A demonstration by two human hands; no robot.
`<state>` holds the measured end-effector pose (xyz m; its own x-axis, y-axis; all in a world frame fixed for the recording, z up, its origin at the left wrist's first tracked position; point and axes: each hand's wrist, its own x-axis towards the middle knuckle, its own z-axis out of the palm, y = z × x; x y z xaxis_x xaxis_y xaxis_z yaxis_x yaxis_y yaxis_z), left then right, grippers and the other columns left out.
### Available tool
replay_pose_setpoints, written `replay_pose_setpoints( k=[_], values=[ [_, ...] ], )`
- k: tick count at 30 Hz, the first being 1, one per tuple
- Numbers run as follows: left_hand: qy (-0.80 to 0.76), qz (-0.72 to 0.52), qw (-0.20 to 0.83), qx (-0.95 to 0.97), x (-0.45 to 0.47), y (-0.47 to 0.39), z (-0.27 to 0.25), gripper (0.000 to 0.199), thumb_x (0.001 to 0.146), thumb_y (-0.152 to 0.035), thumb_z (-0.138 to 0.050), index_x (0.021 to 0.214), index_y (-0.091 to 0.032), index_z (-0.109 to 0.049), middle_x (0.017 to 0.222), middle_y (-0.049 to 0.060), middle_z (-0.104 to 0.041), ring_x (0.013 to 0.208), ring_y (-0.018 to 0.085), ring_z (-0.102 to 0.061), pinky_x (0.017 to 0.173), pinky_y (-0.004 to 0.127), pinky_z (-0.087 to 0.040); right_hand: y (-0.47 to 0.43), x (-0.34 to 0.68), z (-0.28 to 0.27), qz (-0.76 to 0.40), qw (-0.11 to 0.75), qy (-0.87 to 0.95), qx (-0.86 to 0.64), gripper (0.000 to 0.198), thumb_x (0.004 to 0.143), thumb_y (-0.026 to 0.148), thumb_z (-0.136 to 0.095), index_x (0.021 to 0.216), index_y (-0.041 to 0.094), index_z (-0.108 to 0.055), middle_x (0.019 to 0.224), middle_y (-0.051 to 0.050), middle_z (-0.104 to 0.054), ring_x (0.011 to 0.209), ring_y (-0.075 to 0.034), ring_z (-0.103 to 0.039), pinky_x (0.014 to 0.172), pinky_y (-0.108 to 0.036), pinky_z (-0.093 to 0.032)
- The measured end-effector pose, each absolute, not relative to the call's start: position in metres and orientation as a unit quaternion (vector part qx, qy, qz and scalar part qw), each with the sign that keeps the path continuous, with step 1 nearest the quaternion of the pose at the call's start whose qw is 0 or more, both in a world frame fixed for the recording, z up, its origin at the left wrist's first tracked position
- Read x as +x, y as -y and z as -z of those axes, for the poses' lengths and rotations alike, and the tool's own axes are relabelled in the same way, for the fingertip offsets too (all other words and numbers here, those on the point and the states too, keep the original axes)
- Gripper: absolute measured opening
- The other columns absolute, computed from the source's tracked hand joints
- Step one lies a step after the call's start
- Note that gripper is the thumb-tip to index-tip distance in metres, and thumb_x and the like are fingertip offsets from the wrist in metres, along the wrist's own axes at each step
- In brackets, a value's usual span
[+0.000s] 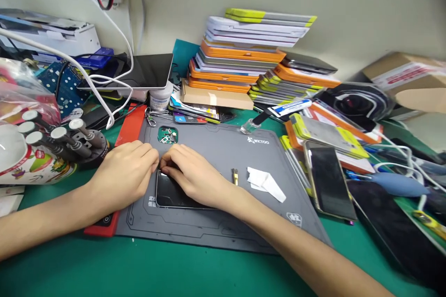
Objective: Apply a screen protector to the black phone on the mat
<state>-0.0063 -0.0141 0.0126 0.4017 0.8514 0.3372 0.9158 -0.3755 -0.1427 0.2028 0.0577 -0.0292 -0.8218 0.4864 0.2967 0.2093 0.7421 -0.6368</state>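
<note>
Left hand: the left hand [123, 174] rests on the near-left part of the grey work mat [223, 167], fingers curled and drawn together, their tips at the top left corner of the dark phone [170, 192].
Right hand: the right hand [195, 176] lies across the phone's upper half, palm down, fingers bent toward the left hand.
Grip: both sets of fingertips meet at the phone's top edge and appear to pinch it there; whether something small sits between them I cannot tell, as the fingers hide the spot.
Phone: flat on the mat, screen side dark, its lower left part showing below the hands, the rest covered by the right hand and wrist.
Mat: lies on the green counter [174, 269], with a red strip [130, 125] along its left edge.
Near the grip: a small round dish of tiny parts [167, 135] just beyond the fingertips; a small brass-coloured piece [235, 176] and a folded white paper [266, 182] to the right, apart from the hands.
Surroundings: a screwdriver stand [73, 141] left of the mat, a second phone [329, 178] lying well to the right, stacked boxes [244, 51] behind.
</note>
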Motion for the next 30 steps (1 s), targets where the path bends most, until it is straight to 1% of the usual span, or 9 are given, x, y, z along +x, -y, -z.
replay_pose_setpoints(
  k=[3,7,9,14,19,22,24,27,30],
  values=[
    [0.538,0.11,0.162,-0.82,-0.004,0.014,-0.014,0.008,0.089,-0.02,-0.061,0.082,-0.016,-0.064,0.07,-0.008,-0.061,0.072,-0.005,-0.038,0.078,0.004,-0.015,-0.057,0.204,0.027,-0.326,0.216,0.898,-0.202,0.008,0.111,0.015,-0.052,0.104,0.015,-0.056,0.107,-0.007,-0.063,0.097,-0.019,-0.054,0.09,-0.038,-0.044],
    [0.542,0.118,0.174,-0.814,-0.003,0.013,-0.012,0.014,0.086,-0.015,-0.058,0.078,-0.026,-0.062,0.071,-0.012,-0.065,0.072,0.001,-0.048,0.072,0.016,-0.034,-0.055,0.204,0.025,-0.331,0.199,0.898,-0.21,0.009,0.113,0.017,-0.051,0.105,0.016,-0.055,0.108,-0.006,-0.063,0.097,-0.019,-0.052,0.089,-0.039,-0.042],
    [0.544,0.119,0.178,-0.811,-0.005,0.014,-0.011,0.017,0.082,-0.013,-0.06,0.081,-0.03,-0.063,0.073,-0.015,-0.066,0.074,0.001,-0.053,0.072,0.02,-0.041,-0.054,0.204,0.025,-0.331,0.193,0.898,-0.214,0.011,0.114,0.018,-0.049,0.105,0.015,-0.055,0.108,-0.006,-0.062,0.096,-0.019,-0.051,0.088,-0.039,-0.042],
    [0.527,0.122,0.188,-0.82,-0.008,0.016,-0.013,0.022,0.079,-0.012,-0.068,0.083,-0.034,-0.066,0.077,-0.02,-0.068,0.078,-0.002,-0.061,0.074,0.019,-0.05,-0.054,0.205,0.025,-0.319,0.208,0.901,-0.209,0.01,0.113,0.014,-0.048,0.105,0.016,-0.055,0.105,-0.005,-0.061,0.093,-0.019,-0.051,0.086,-0.038,-0.042],
    [0.513,0.122,0.188,-0.828,-0.009,0.018,-0.014,0.026,0.079,-0.011,-0.071,0.085,-0.037,-0.069,0.087,-0.027,-0.071,0.085,-0.007,-0.063,0.077,0.017,-0.05,-0.053,0.208,0.024,-0.33,0.22,0.896,-0.201,0.011,0.114,0.016,-0.048,0.106,0.015,-0.056,0.107,-0.005,-0.064,0.096,-0.018,-0.054,0.088,-0.038,-0.045],
    [0.519,0.125,0.175,-0.827,-0.011,0.02,-0.013,0.026,0.082,-0.012,-0.068,0.088,-0.038,-0.07,0.096,-0.029,-0.072,0.094,-0.009,-0.063,0.082,0.016,-0.047,-0.052,0.209,0.024,-0.302,0.241,0.898,-0.209,0.017,0.113,0.013,-0.045,0.115,0.013,-0.062,0.112,-0.007,-0.067,0.101,-0.018,-0.058,0.093,-0.038,-0.047],
    [0.52,0.128,0.155,-0.83,-0.013,0.021,-0.013,0.026,0.084,-0.01,-0.064,0.081,-0.035,-0.069,0.098,-0.028,-0.073,0.1,-0.01,-0.061,0.087,0.015,-0.046,-0.053,0.21,0.024,-0.27,0.257,0.905,-0.204,0.022,0.112,0.01,-0.044,0.12,0.01,-0.064,0.113,-0.009,-0.068,0.102,-0.019,-0.06,0.094,-0.037,-0.049],
    [0.511,0.137,0.107,-0.842,-0.016,0.023,-0.015,0.034,0.085,-0.001,-0.053,0.066,-0.027,-0.064,0.085,-0.022,-0.071,0.097,-0.011,-0.056,0.089,0.013,-0.04,-0.054,0.21,0.023,-0.233,0.265,0.917,-0.188,0.023,0.109,0.01,-0.046,0.116,0.009,-0.067,0.11,-0.01,-0.068,0.098,-0.02,-0.059,0.092,-0.037,-0.05],
    [0.512,0.15,0.064,-0.843,-0.021,0.025,-0.017,0.039,0.083,0.005,-0.048,0.072,-0.027,-0.066,0.086,-0.019,-0.071,0.093,-0.011,-0.051,0.087,0.015,-0.033,-0.056,0.208,0.018,-0.193,0.24,0.934,-0.182,0.024,0.111,0.013,-0.047,0.115,0.009,-0.07,0.109,-0.01,-0.067,0.098,-0.021,-0.058,0.094,-0.037,-0.049]
  ],
)
